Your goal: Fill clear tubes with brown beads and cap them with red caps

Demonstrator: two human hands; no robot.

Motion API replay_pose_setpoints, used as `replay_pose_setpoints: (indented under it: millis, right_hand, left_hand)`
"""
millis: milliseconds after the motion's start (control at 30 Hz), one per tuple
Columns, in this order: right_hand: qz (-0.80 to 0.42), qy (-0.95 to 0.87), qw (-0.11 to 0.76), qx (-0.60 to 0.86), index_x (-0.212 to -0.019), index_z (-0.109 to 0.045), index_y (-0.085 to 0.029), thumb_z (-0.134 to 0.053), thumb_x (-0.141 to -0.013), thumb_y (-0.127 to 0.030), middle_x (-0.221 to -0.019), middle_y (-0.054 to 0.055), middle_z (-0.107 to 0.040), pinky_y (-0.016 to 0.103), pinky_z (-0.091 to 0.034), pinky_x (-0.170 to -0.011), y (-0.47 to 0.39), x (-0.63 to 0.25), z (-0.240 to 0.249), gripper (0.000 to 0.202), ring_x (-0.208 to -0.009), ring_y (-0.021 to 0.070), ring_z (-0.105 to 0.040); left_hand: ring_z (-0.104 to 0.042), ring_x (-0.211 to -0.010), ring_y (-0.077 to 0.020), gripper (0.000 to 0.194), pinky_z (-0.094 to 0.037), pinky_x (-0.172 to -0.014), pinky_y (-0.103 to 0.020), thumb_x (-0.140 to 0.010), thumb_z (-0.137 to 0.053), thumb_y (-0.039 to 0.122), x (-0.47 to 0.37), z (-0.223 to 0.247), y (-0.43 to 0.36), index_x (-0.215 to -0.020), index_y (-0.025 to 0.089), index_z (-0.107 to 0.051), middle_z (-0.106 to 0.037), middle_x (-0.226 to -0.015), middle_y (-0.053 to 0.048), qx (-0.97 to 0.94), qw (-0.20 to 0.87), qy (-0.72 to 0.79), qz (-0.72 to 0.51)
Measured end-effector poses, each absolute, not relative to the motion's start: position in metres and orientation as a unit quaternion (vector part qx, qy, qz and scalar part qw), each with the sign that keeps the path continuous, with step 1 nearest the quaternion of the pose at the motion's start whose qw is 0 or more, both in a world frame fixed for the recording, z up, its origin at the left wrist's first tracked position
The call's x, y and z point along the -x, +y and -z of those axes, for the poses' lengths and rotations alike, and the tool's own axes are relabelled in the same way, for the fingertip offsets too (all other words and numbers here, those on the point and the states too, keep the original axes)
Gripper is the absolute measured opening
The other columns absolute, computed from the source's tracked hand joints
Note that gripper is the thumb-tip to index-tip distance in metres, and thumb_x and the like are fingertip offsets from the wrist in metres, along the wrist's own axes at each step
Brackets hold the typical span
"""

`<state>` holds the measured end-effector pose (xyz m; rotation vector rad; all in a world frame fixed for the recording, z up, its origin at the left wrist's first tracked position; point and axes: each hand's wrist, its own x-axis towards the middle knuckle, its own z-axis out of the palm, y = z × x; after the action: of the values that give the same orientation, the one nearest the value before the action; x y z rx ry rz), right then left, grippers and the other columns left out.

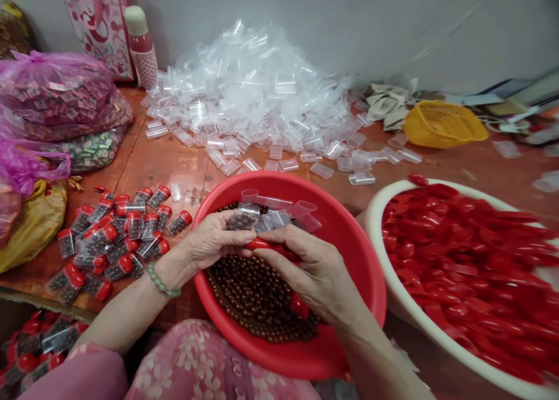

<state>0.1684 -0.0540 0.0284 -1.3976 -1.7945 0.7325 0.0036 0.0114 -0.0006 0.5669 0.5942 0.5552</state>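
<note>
My left hand (213, 237), with a green bead bracelet at the wrist, is closed on a small clear plastic container (243, 218) filled with dark brown balls. Against its fingertips, my right hand (312, 263) pinches a red plastic cap (258, 244). Another red cap (299, 305) shows under the right palm; whether that hand holds it I cannot tell. Both hands are above a red basin (358, 243) with many glossy brown balls (262, 298) in it. Several empty clear containers (274, 219) lie at the basin's far side, just beyond my fingers.
Capped, filled containers (113, 231) lie left on the wooden table (144, 161). A heap of clear containers (262, 91) rises against the wall. To the right stand a white tub (376, 225) of red caps and a yellow basket (445, 123). Filled bags (56, 91) and a bottle (142, 48) stand back left.
</note>
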Motion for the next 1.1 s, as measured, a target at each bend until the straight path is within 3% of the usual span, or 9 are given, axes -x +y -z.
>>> replay_pose_setpoints:
  millis: [233,367,567,733,833,933,1100]
  right_hand:
    - [-0.198,-0.743,0.317,0.555,-0.121,-0.058,-0.021,-0.051,-0.095,-0.029,-0.104,0.01,-0.064,0.032,-0.054,-0.083,-0.069,-0.178,-0.016,0.028,-0.096,0.0194,-0.064]
    - [-0.212,-0.733,0.294,0.576,-0.127,-0.059,-0.022,-0.052,-0.094,-0.031,-0.094,0.008,-0.064,0.03,-0.055,-0.074,-0.075,-0.188,-0.018,0.035,-0.085,0.0184,-0.065]
    - [-0.281,-0.677,0.374,0.569,-0.106,-0.066,-0.025,-0.065,-0.086,-0.028,-0.086,0.004,-0.071,0.029,-0.056,-0.069,-0.072,-0.178,-0.014,0.02,-0.075,0.0172,-0.068]
    - [-0.327,-0.639,0.423,0.553,-0.129,-0.049,-0.028,-0.063,-0.087,-0.027,-0.096,0.004,-0.071,0.03,-0.059,-0.072,-0.07,-0.169,-0.004,0.045,-0.081,0.0177,-0.071]
    - [-0.279,-0.705,0.383,0.527,-0.113,-0.062,-0.026,-0.062,-0.087,-0.022,-0.095,0.005,-0.073,0.03,-0.057,-0.075,-0.067,-0.169,-0.007,0.027,-0.082,0.0181,-0.07]
    - [-0.276,-0.705,0.382,0.53,-0.096,-0.065,-0.025,-0.064,-0.085,-0.021,-0.083,0.003,-0.071,0.028,-0.056,-0.069,-0.066,-0.17,-0.01,0.012,-0.072,0.0165,-0.067]
    - [-0.348,-0.535,0.491,0.593,-0.088,-0.063,-0.024,-0.075,-0.077,-0.029,-0.081,0.002,-0.069,0.026,-0.056,-0.063,-0.07,-0.176,-0.01,0.017,-0.071,0.0156,-0.067]
  left_hand:
    - [-0.053,-0.064,-0.0054,0.038,-0.045,-0.058,-0.019,-0.06,-0.084,0.022,-0.002,-0.003,0.011,-0.089,0.01,-0.061,-0.056,-0.076,0.002,-0.309,0.86,0.292,-0.283]
    - [-0.053,-0.063,-0.0056,0.039,-0.043,-0.058,-0.02,-0.06,-0.084,0.024,-0.002,-0.004,0.012,-0.088,0.01,-0.059,-0.056,-0.075,0.002,-0.326,0.855,0.29,-0.28]
    - [-0.054,-0.057,-0.0057,0.043,-0.04,-0.059,-0.022,-0.059,-0.084,0.023,-0.004,0.002,0.011,-0.091,0.012,-0.058,-0.059,-0.073,0.003,-0.328,0.857,0.29,-0.271]
    - [-0.051,-0.06,-0.0052,0.038,-0.038,-0.064,-0.023,-0.057,-0.086,0.022,-0.006,0.005,0.009,-0.084,0.012,-0.06,-0.058,-0.07,0.005,-0.335,0.852,0.3,-0.269]
    - [-0.054,-0.067,-0.0071,0.041,-0.039,-0.068,-0.023,-0.052,-0.087,0.018,-0.006,0.005,0.009,-0.085,0.013,-0.063,-0.061,-0.074,0.004,-0.324,0.86,0.3,-0.256]
    - [-0.054,-0.069,-0.0078,0.042,-0.039,-0.069,-0.022,-0.052,-0.087,0.019,-0.004,0.003,0.011,-0.087,0.013,-0.064,-0.061,-0.076,0.003,-0.32,0.865,0.296,-0.249]
    - [-0.056,-0.079,-0.0111,0.032,-0.041,-0.077,-0.024,-0.069,-0.079,0.032,-0.004,-0.003,0.009,-0.092,0.015,-0.065,-0.063,-0.084,-0.001,-0.406,0.809,0.309,-0.291]
